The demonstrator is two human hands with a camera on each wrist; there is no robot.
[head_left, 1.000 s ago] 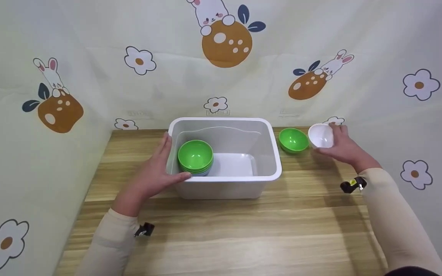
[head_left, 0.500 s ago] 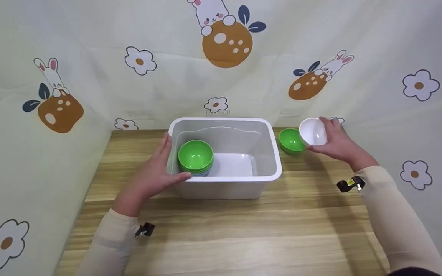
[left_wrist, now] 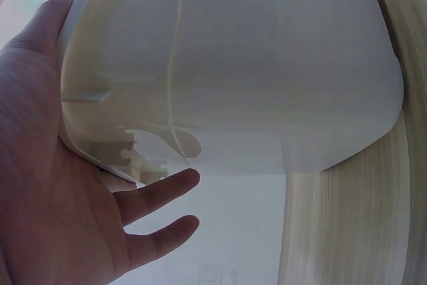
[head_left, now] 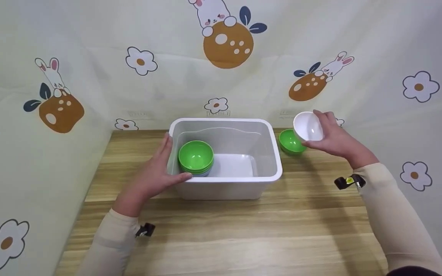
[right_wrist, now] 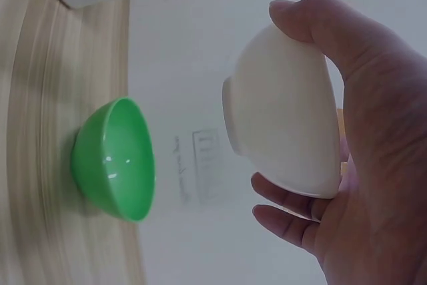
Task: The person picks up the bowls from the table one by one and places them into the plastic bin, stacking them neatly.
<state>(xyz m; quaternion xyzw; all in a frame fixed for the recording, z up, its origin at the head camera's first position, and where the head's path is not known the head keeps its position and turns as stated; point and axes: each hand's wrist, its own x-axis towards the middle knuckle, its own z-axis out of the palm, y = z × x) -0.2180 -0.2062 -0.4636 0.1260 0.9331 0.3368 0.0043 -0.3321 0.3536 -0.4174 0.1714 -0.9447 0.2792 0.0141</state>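
My right hand [head_left: 338,140] holds a white bowl [head_left: 306,126] tilted in the air, its thumb and fingers at opposite edges. Under and just left of it, a green bowl [head_left: 288,143] sits on the table; the right wrist view shows the white bowl [right_wrist: 287,115] clear of it. The left hand [head_left: 148,176] rests against the left side of a white plastic bin [head_left: 221,190], thumb on the front rim and fingers extended. Inside the bin, at its left end, stands a stack of green bowls [head_left: 196,155] with something bluish at the bottom.
The wooden table [head_left: 228,237] runs up to a pale printed cloth [head_left: 175,88] at the back and sides. The bin stands close to the back cloth, and the loose green bowl lies beside its right wall. Small black cameras [head_left: 349,181] hang at both wrists.
My right hand has lifted the white bowl from beside the green one and moved it up and left, now partly over the green bowl. The left hand and bin stay put.
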